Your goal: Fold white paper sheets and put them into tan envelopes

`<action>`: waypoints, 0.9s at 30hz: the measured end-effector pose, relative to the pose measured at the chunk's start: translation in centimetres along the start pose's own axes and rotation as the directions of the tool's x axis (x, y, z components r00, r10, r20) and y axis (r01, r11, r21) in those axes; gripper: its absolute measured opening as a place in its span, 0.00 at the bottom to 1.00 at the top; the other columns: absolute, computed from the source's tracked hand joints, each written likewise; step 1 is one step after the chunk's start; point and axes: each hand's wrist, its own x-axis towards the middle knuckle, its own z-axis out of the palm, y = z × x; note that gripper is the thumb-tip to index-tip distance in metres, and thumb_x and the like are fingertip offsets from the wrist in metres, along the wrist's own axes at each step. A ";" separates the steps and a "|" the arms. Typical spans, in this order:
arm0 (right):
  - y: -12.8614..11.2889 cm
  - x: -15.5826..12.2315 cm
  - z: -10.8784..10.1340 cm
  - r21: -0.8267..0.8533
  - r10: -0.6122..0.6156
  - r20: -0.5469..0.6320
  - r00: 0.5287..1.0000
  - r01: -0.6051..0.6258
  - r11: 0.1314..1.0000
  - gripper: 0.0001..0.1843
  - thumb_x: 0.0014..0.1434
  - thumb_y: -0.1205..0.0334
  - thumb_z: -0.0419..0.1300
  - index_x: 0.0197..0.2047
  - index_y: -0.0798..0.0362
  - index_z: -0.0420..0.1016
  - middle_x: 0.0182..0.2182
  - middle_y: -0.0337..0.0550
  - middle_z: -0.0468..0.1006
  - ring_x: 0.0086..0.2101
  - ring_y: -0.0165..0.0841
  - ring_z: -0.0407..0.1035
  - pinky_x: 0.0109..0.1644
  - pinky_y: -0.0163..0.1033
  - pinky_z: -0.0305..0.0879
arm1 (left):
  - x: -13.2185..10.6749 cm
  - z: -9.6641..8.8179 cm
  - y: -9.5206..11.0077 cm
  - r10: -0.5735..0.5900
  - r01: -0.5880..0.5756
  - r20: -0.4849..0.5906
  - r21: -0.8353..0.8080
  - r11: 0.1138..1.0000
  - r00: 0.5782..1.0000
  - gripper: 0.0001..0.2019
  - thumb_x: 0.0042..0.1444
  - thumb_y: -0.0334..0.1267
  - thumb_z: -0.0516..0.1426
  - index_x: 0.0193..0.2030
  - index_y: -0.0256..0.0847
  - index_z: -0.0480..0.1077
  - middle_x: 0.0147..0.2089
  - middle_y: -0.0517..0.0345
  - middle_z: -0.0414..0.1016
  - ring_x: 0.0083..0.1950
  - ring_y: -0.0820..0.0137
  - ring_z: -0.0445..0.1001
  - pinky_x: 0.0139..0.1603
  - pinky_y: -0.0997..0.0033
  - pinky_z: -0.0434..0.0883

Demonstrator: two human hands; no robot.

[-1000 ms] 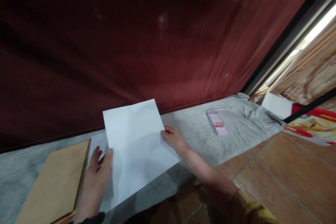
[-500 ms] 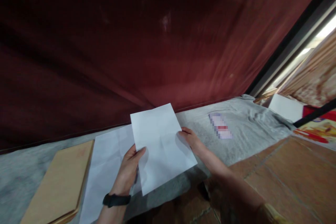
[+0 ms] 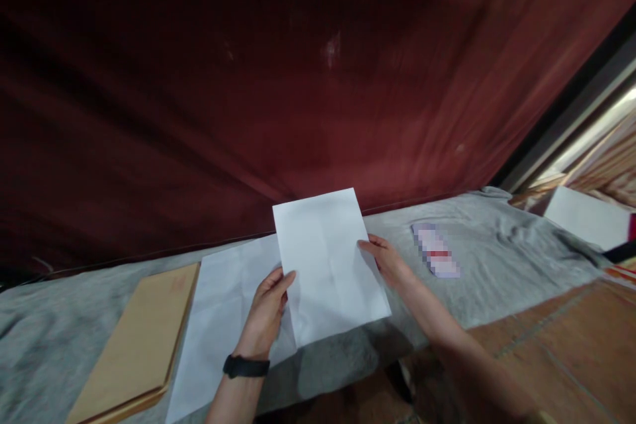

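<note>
I hold a white sheet of paper (image 3: 328,265) up in front of me with both hands. My left hand (image 3: 268,308), with a black watch on the wrist, pinches its left edge with the thumb on top. My right hand (image 3: 387,262) grips the right edge. Below and to the left, a second white sheet (image 3: 218,324) lies flat on the grey cloth (image 3: 50,338). A stack of brown envelopes (image 3: 134,344) lies left of that sheet.
A dark red curtain (image 3: 298,79) hangs behind the cloth-covered surface. A small blurred packet (image 3: 437,255) lies on the cloth to the right. A white box (image 3: 586,215) sits at the far right. Brown floor tiles (image 3: 571,344) show at lower right.
The held sheet has moved right, away from the envelopes, uncovering the second sheet on the cloth. My left hand shifted from under the sheet's lower left to pinching its left edge.
</note>
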 end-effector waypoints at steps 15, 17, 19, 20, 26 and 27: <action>-4.0 -1.1 -4.2 -0.248 -0.500 0.197 0.843 0.536 0.807 0.11 0.55 0.46 0.67 0.33 0.44 0.83 0.47 0.45 0.81 0.56 0.43 0.69 0.63 0.50 0.61 | 0.3 0.2 1.0 0.636 -0.575 0.088 0.536 0.619 0.767 0.10 0.58 0.39 0.54 0.36 0.44 0.77 0.53 0.50 0.79 0.57 0.59 0.74 0.59 0.55 0.70; -2.7 -1.3 -4.9 -0.302 -0.474 0.246 0.845 0.532 0.791 0.11 0.59 0.47 0.66 0.35 0.44 0.83 0.49 0.45 0.81 0.58 0.43 0.68 0.65 0.53 0.58 | 0.2 -0.6 0.3 0.613 -0.578 0.185 0.612 0.539 0.768 0.13 0.59 0.36 0.51 0.39 0.44 0.78 0.56 0.51 0.78 0.59 0.60 0.73 0.61 0.55 0.69; -0.9 -1.5 -5.7 -0.340 -0.459 0.287 0.841 0.537 0.772 0.12 0.61 0.47 0.64 0.36 0.44 0.83 0.49 0.45 0.81 0.57 0.43 0.69 0.66 0.55 0.58 | 0.3 -1.7 -0.6 0.577 -0.637 0.357 0.656 0.405 0.735 0.16 0.60 0.33 0.50 0.45 0.46 0.78 0.58 0.54 0.77 0.59 0.62 0.73 0.62 0.56 0.70; 0.0 -1.5 -6.2 -0.354 -0.455 0.316 0.833 0.548 0.758 0.11 0.62 0.48 0.64 0.36 0.45 0.83 0.49 0.45 0.81 0.56 0.43 0.70 0.65 0.55 0.59 | 0.3 -2.3 -1.0 0.553 -0.678 0.450 0.661 0.321 0.701 0.18 0.60 0.31 0.50 0.49 0.47 0.78 0.59 0.55 0.77 0.60 0.63 0.73 0.62 0.56 0.70; 4.1 -2.1 -8.4 -0.478 -0.419 0.473 0.775 0.625 0.617 0.10 0.66 0.62 0.59 0.43 0.46 0.82 0.48 0.46 0.82 0.53 0.41 0.72 0.60 0.53 0.66 | -0.5 -3.5 -3.1 0.362 -0.746 0.705 0.665 -0.038 0.610 0.28 0.56 0.22 0.50 0.60 0.50 0.73 0.64 0.58 0.73 0.61 0.63 0.71 0.61 0.55 0.70; 4.4 -2.1 -8.7 -0.498 -0.406 0.490 0.772 0.630 0.596 0.12 0.65 0.65 0.57 0.44 0.46 0.82 0.48 0.45 0.82 0.52 0.40 0.72 0.59 0.53 0.66 | -0.7 -3.4 -3.4 0.326 -0.739 0.713 0.671 -0.059 0.621 0.27 0.57 0.23 0.51 0.59 0.51 0.73 0.64 0.58 0.73 0.61 0.62 0.70 0.60 0.54 0.70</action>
